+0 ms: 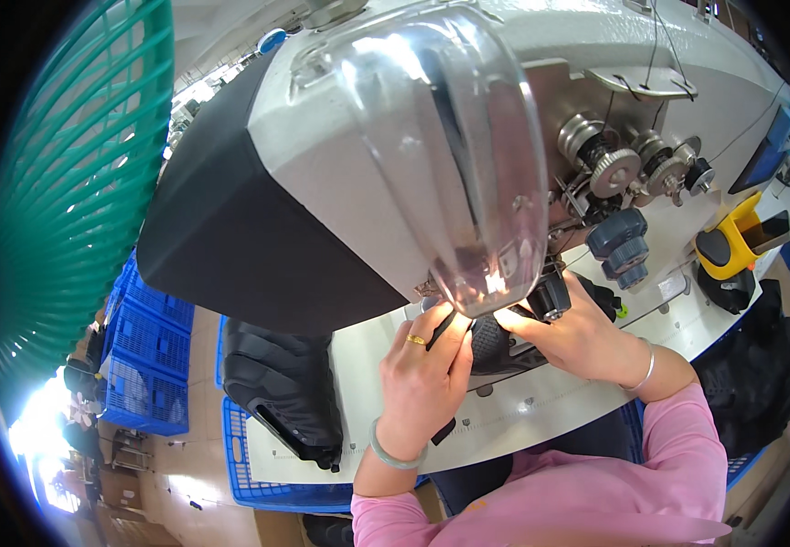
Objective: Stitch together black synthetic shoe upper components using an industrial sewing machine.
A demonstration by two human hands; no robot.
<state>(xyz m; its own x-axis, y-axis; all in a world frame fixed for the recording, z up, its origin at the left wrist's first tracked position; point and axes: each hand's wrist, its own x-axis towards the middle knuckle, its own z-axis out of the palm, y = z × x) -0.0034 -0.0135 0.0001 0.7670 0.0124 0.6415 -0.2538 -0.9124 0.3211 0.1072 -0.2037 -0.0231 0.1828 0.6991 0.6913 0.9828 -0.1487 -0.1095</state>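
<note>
A black textured piece [495, 351], perhaps of fabric or leather, lies on the white bed under the head of a sewing machine [340, 173]. My left hand [427, 365], with a gold ring, pinches the piece's left edge near the needle area. On the other side my right hand [586, 337] grips the same piece, thumb pointing inward beside a dark machine part. The clear plastic guard [449, 155] and the machine head hide the needle and some of my fingertips. A small lamp glow lights the spot between both hands.
Stacked black moulded pieces [281, 387] stand on the table's left. Black items [750, 365] are heaped at the right, near a yellow holder [732, 239]. A green fan guard [76, 182] looms at far left, above blue crates [144, 392]. Thread tensioners [609, 164] jut from the machine.
</note>
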